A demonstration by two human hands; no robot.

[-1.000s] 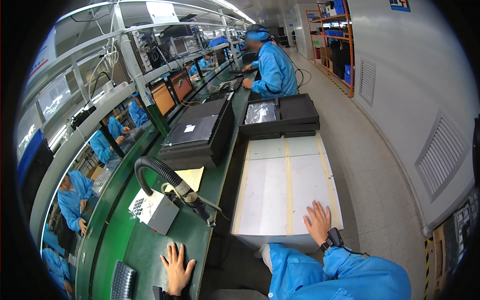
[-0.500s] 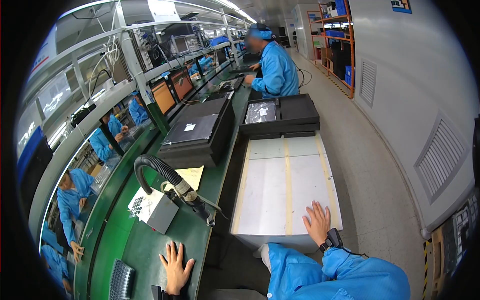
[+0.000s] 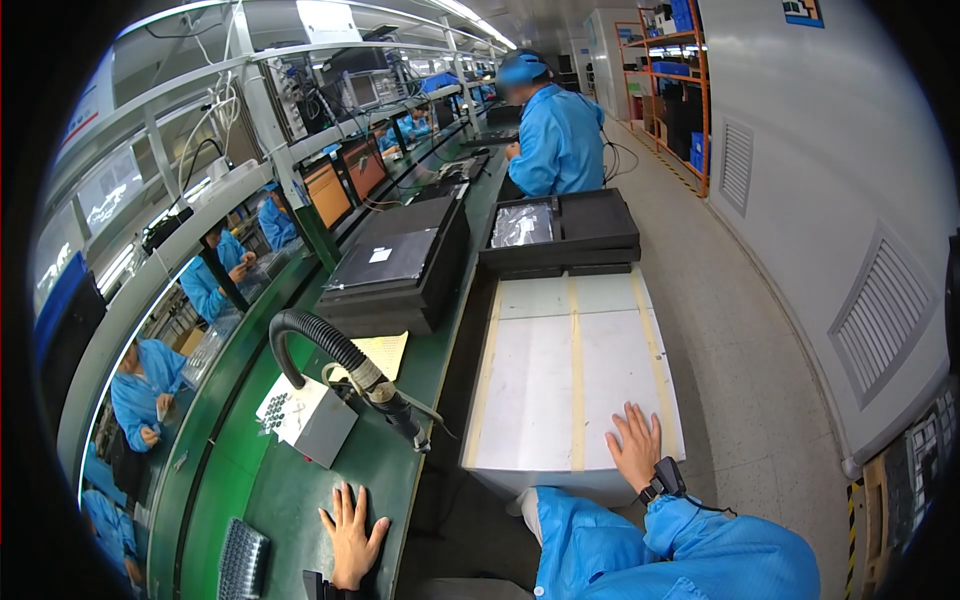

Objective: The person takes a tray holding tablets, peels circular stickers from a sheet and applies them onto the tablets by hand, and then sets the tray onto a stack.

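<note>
My left hand [image 3: 352, 535] lies flat on the green workbench [image 3: 300, 490], fingers spread, holding nothing. Left of it sits a clear ridged plastic tray [image 3: 242, 562]. Beyond it stand a small grey box [image 3: 318, 428] with a white top and a black flexible hose [image 3: 335, 350] whose nozzle hangs toward the bench edge. My right hand [image 3: 634, 447] rests open on the white tabletop [image 3: 530, 390] of a side table marked with strips of yellow tape. A dark watch-like device [image 3: 665, 482] is strapped on that wrist.
Black foam trays [image 3: 400, 265] with bagged dark panels stand on the bench, and another black tray [image 3: 590, 225] sits at the side table's far end. A person in blue [image 3: 558, 140] works farther along. Other people work across the line. A vented wall [image 3: 885, 310] borders the aisle.
My hands have stayed where they were. The person farther along the bench has turned more away and drawn the arms in. A person across the line has raised a hand from the bench.
</note>
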